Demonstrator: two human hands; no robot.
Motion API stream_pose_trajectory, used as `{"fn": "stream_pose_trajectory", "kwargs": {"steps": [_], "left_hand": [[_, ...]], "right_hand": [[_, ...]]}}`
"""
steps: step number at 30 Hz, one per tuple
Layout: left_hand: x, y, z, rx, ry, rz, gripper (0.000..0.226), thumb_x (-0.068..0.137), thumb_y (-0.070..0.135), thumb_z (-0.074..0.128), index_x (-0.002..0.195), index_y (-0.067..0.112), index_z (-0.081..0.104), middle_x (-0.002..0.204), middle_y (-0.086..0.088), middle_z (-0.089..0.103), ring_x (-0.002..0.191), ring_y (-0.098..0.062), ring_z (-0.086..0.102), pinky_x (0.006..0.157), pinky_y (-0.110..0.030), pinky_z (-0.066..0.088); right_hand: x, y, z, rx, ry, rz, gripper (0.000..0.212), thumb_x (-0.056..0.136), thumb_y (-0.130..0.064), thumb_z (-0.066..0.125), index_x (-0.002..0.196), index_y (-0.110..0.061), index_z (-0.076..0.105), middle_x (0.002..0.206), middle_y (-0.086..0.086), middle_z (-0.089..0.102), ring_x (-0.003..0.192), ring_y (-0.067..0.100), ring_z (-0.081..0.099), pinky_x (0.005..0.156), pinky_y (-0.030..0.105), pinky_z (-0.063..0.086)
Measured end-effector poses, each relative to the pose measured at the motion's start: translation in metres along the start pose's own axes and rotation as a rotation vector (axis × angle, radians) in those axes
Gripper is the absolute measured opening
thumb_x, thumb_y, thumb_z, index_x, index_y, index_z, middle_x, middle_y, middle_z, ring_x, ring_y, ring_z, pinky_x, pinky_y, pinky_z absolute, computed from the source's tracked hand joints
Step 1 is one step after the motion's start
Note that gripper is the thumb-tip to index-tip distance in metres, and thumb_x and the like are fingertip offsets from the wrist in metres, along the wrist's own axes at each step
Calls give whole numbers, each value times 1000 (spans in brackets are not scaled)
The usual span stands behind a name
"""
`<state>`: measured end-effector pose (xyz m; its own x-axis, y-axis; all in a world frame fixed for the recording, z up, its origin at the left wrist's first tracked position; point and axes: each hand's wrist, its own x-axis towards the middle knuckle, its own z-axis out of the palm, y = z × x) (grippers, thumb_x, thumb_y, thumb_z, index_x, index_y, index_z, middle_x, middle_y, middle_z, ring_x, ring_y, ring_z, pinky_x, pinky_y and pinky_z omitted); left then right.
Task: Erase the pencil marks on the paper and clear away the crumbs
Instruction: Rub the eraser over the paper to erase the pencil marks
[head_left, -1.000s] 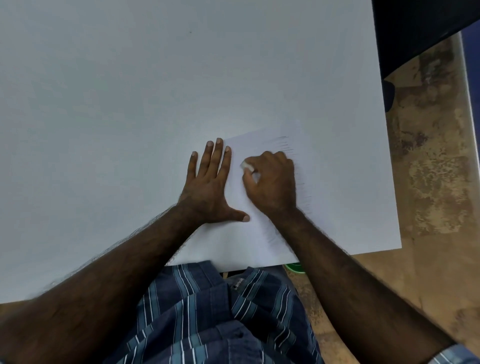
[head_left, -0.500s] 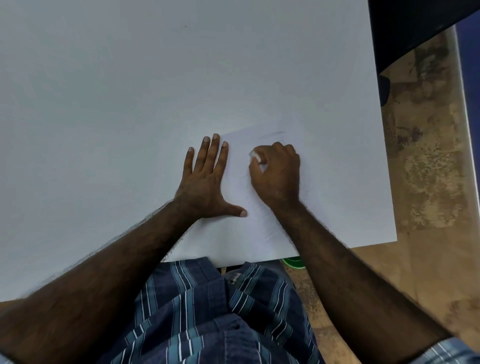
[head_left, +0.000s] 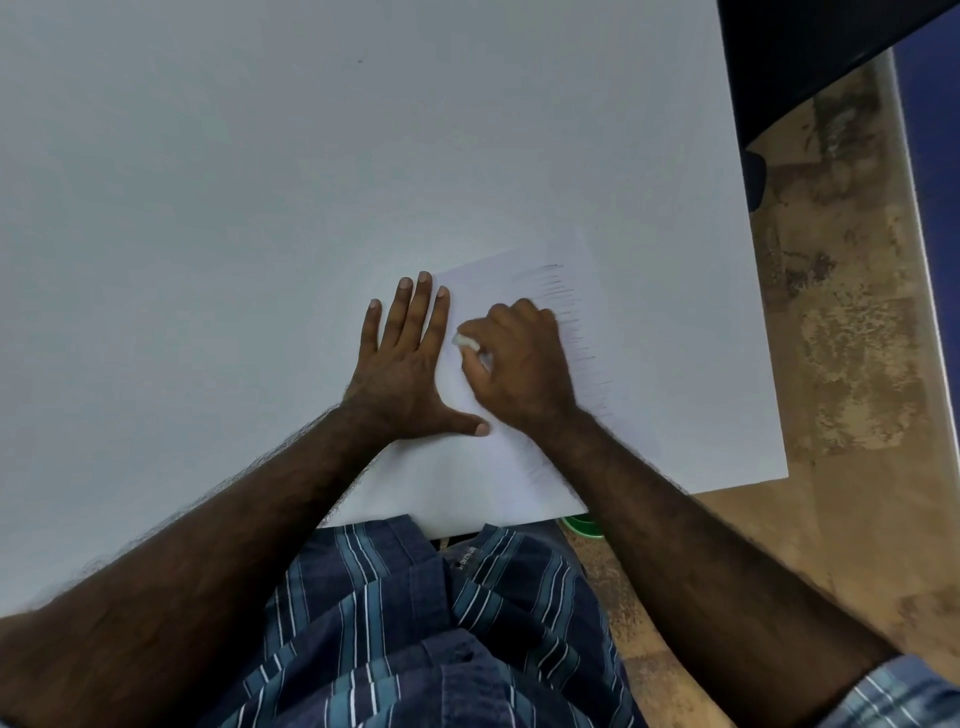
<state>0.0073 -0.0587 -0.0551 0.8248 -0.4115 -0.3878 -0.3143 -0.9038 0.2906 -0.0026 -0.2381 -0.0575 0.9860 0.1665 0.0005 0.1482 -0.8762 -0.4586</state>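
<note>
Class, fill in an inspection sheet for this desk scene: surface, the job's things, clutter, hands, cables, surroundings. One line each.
Surface: white table, paper lying near its front edge.
Job's things: white eraser on the paper; pencil marks remain beside the right hand; crumbs too small to tell.
Clutter: nothing seen.
Hands: left hand pressed flat on the paper's edge; right hand grips the eraser.
Cables: nothing seen.
Surroundings: mottled brown floor, green object under the table edge.
</note>
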Motion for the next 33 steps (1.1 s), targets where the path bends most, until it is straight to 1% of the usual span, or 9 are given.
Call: {"fn": "stream_pose_trajectory", "kwargs": {"steps": [5,9,11,16,21,23,26,28,33], "left_hand": [[0,0,0,-12,3,-1,161,50,109,45,163,13,-16,169,-9,-27,155,-26,-29,126,-56,-11],[0,0,1,-2,0,0,160,51,110,44,163,12,-15,169,-10,-26,156,-27,-27,126,-58,-7],[0,0,1,6,-2,-2,160,51,110,43,163,12,-16,169,-10,-27,156,-27,-28,126,-58,-7],[0,-1,0,-9,-2,2,161,49,110,42,163,12,-17,169,-9,-29,155,-27,-29,126,-57,-9],[0,0,1,-6,8,0,160,51,110,42,163,12,-15,170,-10,-26,157,-28,-25,126,-58,-8],[0,0,2,-6,6,-1,161,50,110,43,163,12,-15,169,-10,-27,156,-28,-26,126,-58,-8],[0,-1,1,-14,0,4,162,49,110,44,163,12,-18,168,-9,-30,155,-26,-29,126,-57,-11],[1,-1,1,-13,2,5,161,50,110,43,163,13,-18,168,-9,-30,155,-26,-30,126,-57,-11],[-1,-2,4,-11,31,4,157,53,109,40,165,11,-9,171,-10,-19,158,-28,-19,127,-59,-3]], "right_hand": [[17,19,-9,4,208,303,11,92,-24,68,98,-23,78,91,-2,72,88,25,61,77,46,49],[-2,-2,3,66,-14,2,17,92,-25,68,105,-20,78,96,0,72,91,23,61,82,43,46],[-5,-2,-1,28,-20,-9,18,91,-26,68,105,-22,79,96,-2,72,91,23,60,81,41,44],[9,16,-10,-14,205,320,14,92,-23,63,96,-22,77,89,0,70,85,26,60,75,44,47],[-14,-1,2,59,-16,11,15,93,-26,67,104,-22,77,96,-2,71,91,22,60,82,43,46],[-10,5,-4,18,8,28,14,91,-25,68,101,-24,78,94,-3,72,90,23,60,81,42,45],[4,19,-16,-38,170,248,13,88,-24,65,93,-23,77,88,-2,70,86,28,59,75,41,42],[5,20,-16,-31,202,297,11,90,-24,65,92,-22,75,87,-2,69,85,27,59,74,40,42],[-21,-3,4,40,-27,7,18,92,-28,69,106,-20,77,98,-1,72,94,22,60,84,43,46]]}}
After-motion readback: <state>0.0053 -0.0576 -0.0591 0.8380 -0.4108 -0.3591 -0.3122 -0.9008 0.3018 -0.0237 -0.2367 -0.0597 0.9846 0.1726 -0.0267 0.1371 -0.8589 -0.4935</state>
